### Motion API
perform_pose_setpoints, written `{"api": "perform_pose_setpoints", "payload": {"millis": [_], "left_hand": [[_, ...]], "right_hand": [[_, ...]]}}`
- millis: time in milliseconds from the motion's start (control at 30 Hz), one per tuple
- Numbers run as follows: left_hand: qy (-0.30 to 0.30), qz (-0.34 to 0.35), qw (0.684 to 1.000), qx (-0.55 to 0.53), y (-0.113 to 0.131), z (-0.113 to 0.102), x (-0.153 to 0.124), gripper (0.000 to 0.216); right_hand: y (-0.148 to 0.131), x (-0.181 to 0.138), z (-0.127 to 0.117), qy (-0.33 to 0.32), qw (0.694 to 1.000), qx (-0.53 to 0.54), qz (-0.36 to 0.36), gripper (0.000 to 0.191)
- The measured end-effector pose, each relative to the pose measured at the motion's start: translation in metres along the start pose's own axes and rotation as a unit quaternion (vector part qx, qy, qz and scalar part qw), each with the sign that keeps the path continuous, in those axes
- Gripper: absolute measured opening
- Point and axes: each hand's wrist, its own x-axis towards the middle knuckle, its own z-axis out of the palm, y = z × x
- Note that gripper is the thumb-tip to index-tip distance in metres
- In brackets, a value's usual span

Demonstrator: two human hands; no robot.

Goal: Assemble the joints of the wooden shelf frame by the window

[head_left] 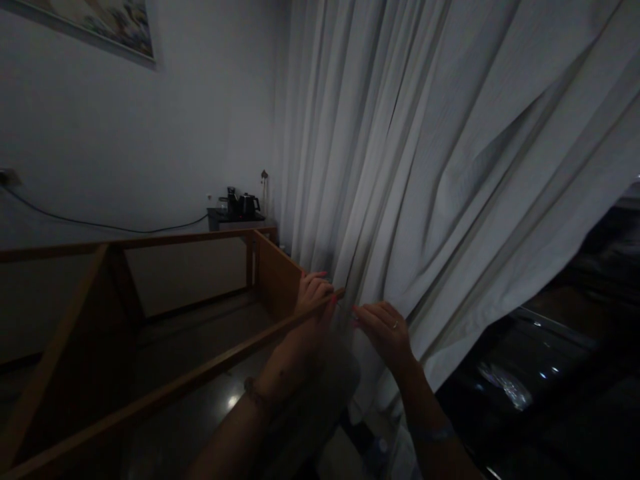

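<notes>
A long wooden rail [200, 371] runs along the near side of a wooden furniture frame. Close to the rail's right end, my left hand [311, 297] is wrapped round it, with the fingers near the edge of the wooden end panel [274, 270]. My right hand [384, 325] is just right of the rail's tip, its thumb and fingers pinched together. What sits in that pinch, if anything, is too small and dark to make out. The inner divider panel [75, 347] stands upright at the left of the frame.
White curtains [370, 133] hang right behind my hands. A kettle [248, 204] stands on a small cabinet [240, 223] in the corner, with a black cable [110, 227] along the wall. Dark glass [530, 360] shows at the right. A picture [115, 27] hangs upper left.
</notes>
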Motion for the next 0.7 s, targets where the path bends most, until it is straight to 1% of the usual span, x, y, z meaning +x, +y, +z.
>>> {"api": "perform_pose_setpoints", "payload": {"millis": [67, 133, 167, 267, 333, 433, 500, 533, 567, 600, 633, 700], "left_hand": [[-0.006, -0.006, 1.0, 0.001, 0.0, -0.001, 0.0, 0.016], [-0.007, -0.011, 1.0, 0.001, 0.0, -0.001, -0.001, 0.016], [-0.006, -0.012, 1.0, 0.001, 0.0, -0.001, -0.001, 0.016], [0.001, -0.008, 1.0, 0.004, -0.001, -0.001, -0.002, 0.016], [0.001, -0.008, 1.0, 0.003, -0.002, -0.001, -0.002, 0.016], [-0.002, -0.017, 1.0, 0.001, -0.001, 0.0, -0.002, 0.017], [0.0, -0.021, 1.0, 0.0, -0.001, 0.0, -0.002, 0.018], [0.002, -0.022, 1.0, -0.001, 0.0, 0.001, -0.002, 0.018], [0.002, -0.021, 1.0, -0.003, 0.0, 0.001, -0.001, 0.018], [0.003, -0.021, 1.0, -0.005, 0.0, 0.001, -0.001, 0.018], [0.006, -0.021, 1.0, -0.008, 0.0, 0.001, -0.001, 0.018], [0.007, -0.021, 1.0, -0.014, 0.0, 0.001, -0.001, 0.018]], "right_hand": [[0.004, 0.002, -0.005, -0.012, 0.999, -0.034, -0.016, 0.015], [0.008, 0.005, -0.009, -0.041, 0.996, -0.072, -0.026, 0.004], [0.01, 0.006, -0.011, -0.058, 0.994, -0.088, -0.023, 0.004], [0.017, 0.008, -0.013, -0.099, 0.989, -0.107, 0.015, 0.018], [0.019, 0.008, -0.009, -0.105, 0.989, -0.094, 0.034, 0.029], [0.01, 0.003, 0.002, -0.081, 0.993, -0.043, 0.079, 0.042], [-0.005, -0.001, 0.012, -0.038, 0.986, 0.007, 0.163, 0.048], [-0.015, -0.003, 0.016, -0.024, 0.973, 0.048, 0.223, 0.051], [-0.025, -0.004, 0.02, 0.0, 0.951, 0.093, 0.294, 0.054], [-0.034, -0.003, 0.024, 0.013, 0.918, 0.15, 0.367, 0.056], [-0.043, -0.003, 0.027, 0.033, 0.876, 0.205, 0.435, 0.058], [-0.055, 0.0, 0.031, 0.055, 0.804, 0.292, 0.516, 0.061]]}}
